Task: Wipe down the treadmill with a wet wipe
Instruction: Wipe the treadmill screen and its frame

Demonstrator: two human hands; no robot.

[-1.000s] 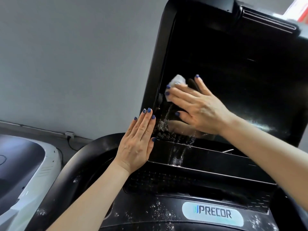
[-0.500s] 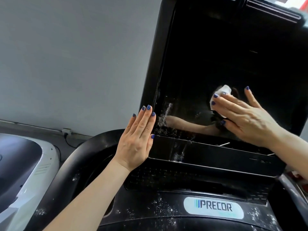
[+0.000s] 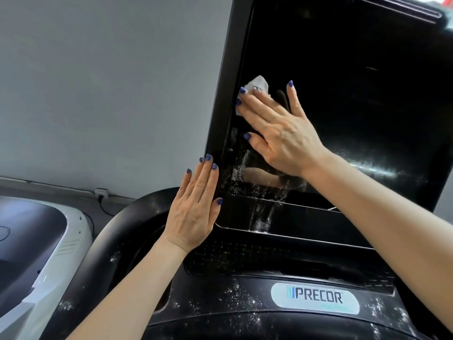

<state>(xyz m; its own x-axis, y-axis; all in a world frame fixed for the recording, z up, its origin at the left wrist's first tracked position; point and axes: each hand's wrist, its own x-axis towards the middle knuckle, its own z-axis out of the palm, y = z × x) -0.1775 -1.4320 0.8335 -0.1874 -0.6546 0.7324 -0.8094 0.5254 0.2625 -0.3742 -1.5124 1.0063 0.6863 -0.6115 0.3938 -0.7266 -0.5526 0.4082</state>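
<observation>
Treadmill console filling the lower right, PRECOR badge near its bottom edge, white specks scattered either side of that badge. Above the badge, tall glossy black screen tilted back, a white smeared streak at its lower left corner and more residue on the ledge directly below. Left of the screen, grey wall; lower left of it, part of a neighbouring white and dark machine.

Left hand laid flat against the screen's lower left frame, fingers straight and together, grasping nothing, apparently steadying the panel. Right hand spread flat on the screen's left side, fingers extended, pressing rather than clenching. Wet wipe trapped between those fingers and the glass, a crumpled corner poking out above the fingertips, close to the screen's left frame; most of it hidden beneath the palm.

Risks, as a judgement: wipe held by pressure alone, so likely to slip free or bunch up under a fast stroke; bunched as it is, narrow coverage, probably leaving streaks or dragging the white residue across the glass; hard pressing possibly rocking the tilted screen if the left hand lifts; console specks untouched so far.
</observation>
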